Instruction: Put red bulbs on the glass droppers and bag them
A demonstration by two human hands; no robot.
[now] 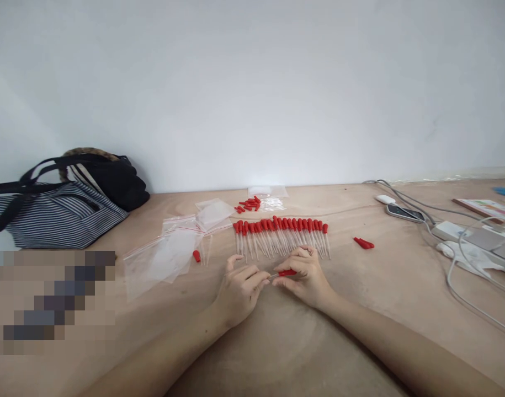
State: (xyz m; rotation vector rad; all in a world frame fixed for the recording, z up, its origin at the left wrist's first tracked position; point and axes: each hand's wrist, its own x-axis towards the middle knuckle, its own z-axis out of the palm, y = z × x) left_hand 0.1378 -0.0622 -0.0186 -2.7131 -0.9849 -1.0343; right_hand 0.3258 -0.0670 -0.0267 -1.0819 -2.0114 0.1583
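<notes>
Head view: red-bulbed dropper [287,273] at lower centre, long axis nearly level, bulb pointing right.
Left hand [242,286] fingers pinch its slim clear tube; right hand [308,275] fingers grasp the bulb. Round-topped droppers [280,224] line up just above; brown worktop [272,347] stretches between the forearms.

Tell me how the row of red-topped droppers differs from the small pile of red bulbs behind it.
The row of droppers has clear tubes fitted below its bulbs; the pile of bulbs shows none fitted. The row of droppers lies side by side, bulbs toward the wall; the pile of bulbs is jumbled. The row of droppers spreads wide; the pile of bulbs is compact. Both have red bulbs and lie on the table.
</notes>
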